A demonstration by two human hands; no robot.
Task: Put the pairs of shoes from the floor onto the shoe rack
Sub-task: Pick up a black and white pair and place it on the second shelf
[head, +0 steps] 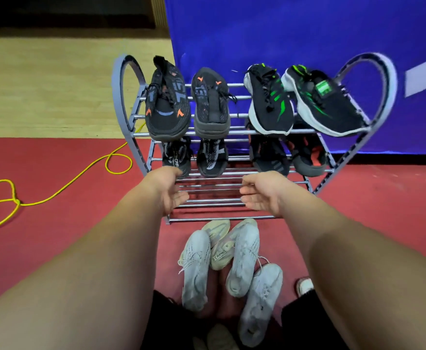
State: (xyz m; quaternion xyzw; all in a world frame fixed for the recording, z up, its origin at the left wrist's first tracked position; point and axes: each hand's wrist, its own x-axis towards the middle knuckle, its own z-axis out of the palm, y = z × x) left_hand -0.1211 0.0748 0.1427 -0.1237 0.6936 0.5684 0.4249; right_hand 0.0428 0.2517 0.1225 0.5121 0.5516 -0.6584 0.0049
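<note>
Heaped on the red floor (383, 223), touching and overlapping, just short of the front bar of the shoe rack (206, 218): four pale shoes (194, 269). Bare bars across the whole lowest tier (214, 199), open from end to end. Above that tier, left hand (172, 192) and right hand (263, 195), palms turned inward, fingers loosely spread, gripping nothing, apart from each other and from the pale shoes below. Open floor on either side of the heap.

Partly hidden under the top tier: four dark shoes (210, 157) on the middle tier, only their front ends clear. Cut off at the bottom edge: one more pale shape, too dim to call a shoe.

On the top tier, four black shoes (167, 107), two with orange marks, two with green, the rightmost tilted, its toe at the curved end frame (373, 97). Behind the rack, a blue panel (282, 34); off to the left on the floor, one looped yellow cable (63, 190).
</note>
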